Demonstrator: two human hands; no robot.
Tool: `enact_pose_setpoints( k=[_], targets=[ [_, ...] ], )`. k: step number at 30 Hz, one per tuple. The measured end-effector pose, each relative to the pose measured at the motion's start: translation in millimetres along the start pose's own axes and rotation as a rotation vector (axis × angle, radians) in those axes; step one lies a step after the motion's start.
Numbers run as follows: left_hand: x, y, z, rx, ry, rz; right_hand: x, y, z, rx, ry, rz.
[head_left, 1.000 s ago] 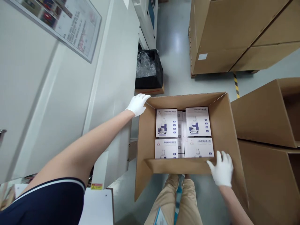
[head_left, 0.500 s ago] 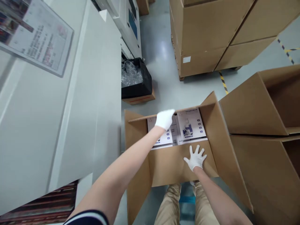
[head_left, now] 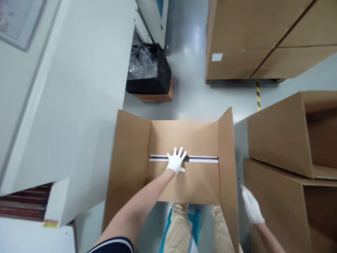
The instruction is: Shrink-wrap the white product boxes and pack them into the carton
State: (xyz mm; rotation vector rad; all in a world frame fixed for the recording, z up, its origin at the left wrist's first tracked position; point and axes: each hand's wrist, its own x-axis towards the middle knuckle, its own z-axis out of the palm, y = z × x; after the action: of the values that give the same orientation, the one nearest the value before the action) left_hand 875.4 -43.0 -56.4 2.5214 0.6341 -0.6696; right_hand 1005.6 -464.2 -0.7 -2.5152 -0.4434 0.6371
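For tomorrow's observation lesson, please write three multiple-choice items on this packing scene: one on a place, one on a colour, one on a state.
1. Where does the gloved left hand lie?
A. flat across the seam of the two folded-down flaps of the open brown cardboard carton
B. on the black bin
C. on the floor

2. What colour is the liner of the plastic-filled bin beyond the carton?
A. red
B. black
C. yellow

3. How do the carton's two long side flaps stand?
A. taped shut
B. torn off
C. still up

Answers:
1 A, the palm spans the gap.
2 B, the liner is dark.
3 C, both rise either side, with the right hand outside the right flap.
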Motion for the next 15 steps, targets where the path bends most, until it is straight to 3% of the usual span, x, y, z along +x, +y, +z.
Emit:
enact_pose_setpoints(
  k=[1, 3, 5, 7, 9, 11, 13, 15],
  targets=[
    [-1, 4, -2.3, -0.011, 0.004, -0.011, 45, -16, 6, 0.028, -0.033, -0.069],
    [-5, 13, -14.3, -0.033, 0.016, -0.025, 117, -74, 45, 0.074, -0.117, -0.274],
    [-19, 13, -39.8, -0.053, 0.044, -0.021, 153, -141, 99, 0.023, -0.170, -0.410],
    [-51, -6, -78.7, -0.063, 0.113, -0.024, 161, -188, 144, -0.184, -0.248, -0.490],
    [-103, -44, -122.2, -0.054, 0.257, -0.101, 160, -205, 170, -0.327, -0.292, -0.538],
    [-159, -90, -154.6, -0.058, 0.563, -0.369, 158, -202, 179, -0.365, -0.293, -0.555],
    [-196, -121, -161.1, -0.181, 0.663, -0.615, 159, -196, 177, -0.381, -0.286, -0.551],
    [-199, -118, -137.8, -0.437, 0.543, -0.678, 161, -196, 171, -0.409, -0.295, -0.542]
  ],
)
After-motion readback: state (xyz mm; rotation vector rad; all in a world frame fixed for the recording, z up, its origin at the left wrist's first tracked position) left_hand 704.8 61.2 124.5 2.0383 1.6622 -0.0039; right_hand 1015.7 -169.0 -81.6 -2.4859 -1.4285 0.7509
